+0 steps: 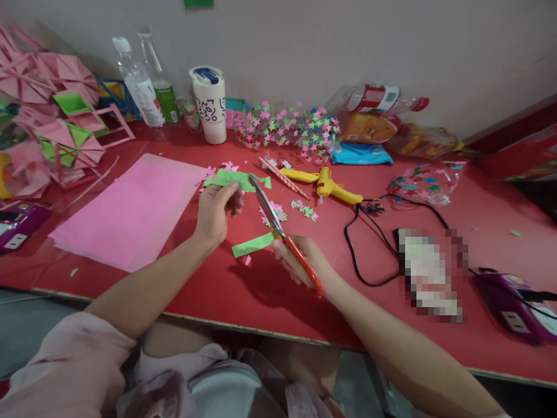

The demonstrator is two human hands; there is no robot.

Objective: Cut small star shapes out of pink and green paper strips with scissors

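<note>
My left hand (217, 210) has its fingers curled and pinched at a piece of green paper (232, 179) with faint lines on it. In my right hand (304, 258) is a pair of scissors (278, 223) with orange-red handles, the blades pointing up and left. Their tips lie by the right edge of the green paper. Below the blades a green paper strip (251, 245) rests on the red table. Small pink and green paper stars (304, 209) lie in little heaps around the scissors, and some pink ones show behind the green paper.
Pink sheets (134, 209) lie at left, beside folded pink paper shapes (65, 104). Behind stand a bottle (141, 87) and a white tumbler (209, 107). A yellow glue gun (335, 187), a pencil (285, 177) and a black cord (348, 232) are on the right.
</note>
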